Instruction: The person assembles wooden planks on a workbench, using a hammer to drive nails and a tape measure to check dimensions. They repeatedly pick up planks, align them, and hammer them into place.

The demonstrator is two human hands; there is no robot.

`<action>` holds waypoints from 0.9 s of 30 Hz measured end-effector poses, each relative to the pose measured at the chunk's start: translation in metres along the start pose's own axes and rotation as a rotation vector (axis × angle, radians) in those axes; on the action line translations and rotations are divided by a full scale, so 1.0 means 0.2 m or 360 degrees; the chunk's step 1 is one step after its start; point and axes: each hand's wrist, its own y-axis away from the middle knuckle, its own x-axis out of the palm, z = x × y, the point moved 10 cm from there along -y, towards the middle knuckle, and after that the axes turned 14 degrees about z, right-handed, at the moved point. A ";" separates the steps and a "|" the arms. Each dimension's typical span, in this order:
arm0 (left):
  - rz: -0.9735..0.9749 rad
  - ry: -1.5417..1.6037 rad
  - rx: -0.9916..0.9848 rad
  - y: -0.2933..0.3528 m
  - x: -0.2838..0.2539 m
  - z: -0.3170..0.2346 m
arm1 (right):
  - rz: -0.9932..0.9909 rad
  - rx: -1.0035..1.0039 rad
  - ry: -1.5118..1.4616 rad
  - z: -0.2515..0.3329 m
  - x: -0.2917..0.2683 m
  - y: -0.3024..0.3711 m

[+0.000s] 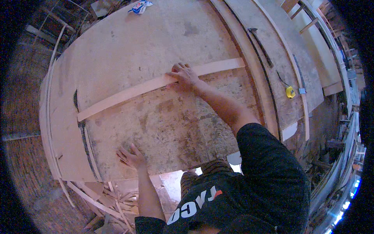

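Note:
A long pale wooden strip (128, 93) lies across the stained plywood worktop (187, 128). Its right end meets a raised wooden rail (249, 78), and its left end reaches a dark line on the board. My right hand (184, 78) is on the strip right of its middle, fingers curled over the far edge. Nearer to me, at the left, my left hand (132, 158) rests on the worktop by its near edge. Its fingers are spread and nothing is in them.
Beyond the rail lie a hammer-like tool (261, 46) with a dark handle and a yellow tape measure (290, 92). A blue and white packet (140, 7) sits at the far edge. Wood offcuts (117, 206) are piled on the floor at the lower left.

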 end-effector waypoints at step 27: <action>0.0162 0.0107 -0.0211 0.01 -0.07 -0.03 | -0.0132 -0.0160 0.0236 -0.05 -0.05 -0.24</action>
